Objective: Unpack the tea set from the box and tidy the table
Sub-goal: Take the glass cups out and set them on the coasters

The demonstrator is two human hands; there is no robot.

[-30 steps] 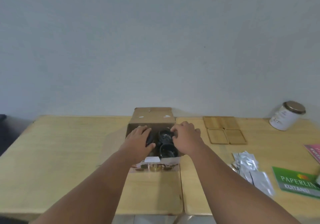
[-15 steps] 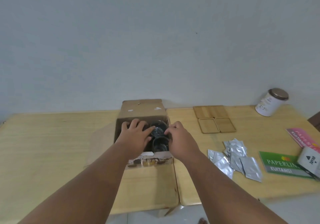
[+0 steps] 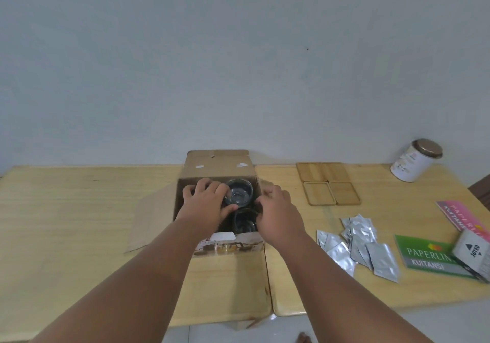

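An open cardboard box (image 3: 220, 166) stands mid-table, its flaps spread out. Inside it, a clear glass cup (image 3: 240, 193) sits high near the rim at the back, and a second glass cup (image 3: 245, 222) lies lower and darker in front of it. My left hand (image 3: 205, 202) reaches into the box, with fingers and thumb wrapped around the left side of the rear cup. My right hand (image 3: 277, 211) curls over the box's right wall beside the front cup; its fingertips are hidden.
Right of the box on the wooden table (image 3: 79, 210) lie wooden coasters (image 3: 328, 183), a pile of silver sachets (image 3: 360, 242), a green receipt book (image 3: 424, 255), a pink one (image 3: 461, 214) and a small grey carton (image 3: 473, 250). A white tin (image 3: 413, 161) stands at the back right.
The view has shifted so the box sits lower and closer. The rear glass cup now shows higher and brighter beside my left hand. My right hand has slid to the box's right wall.
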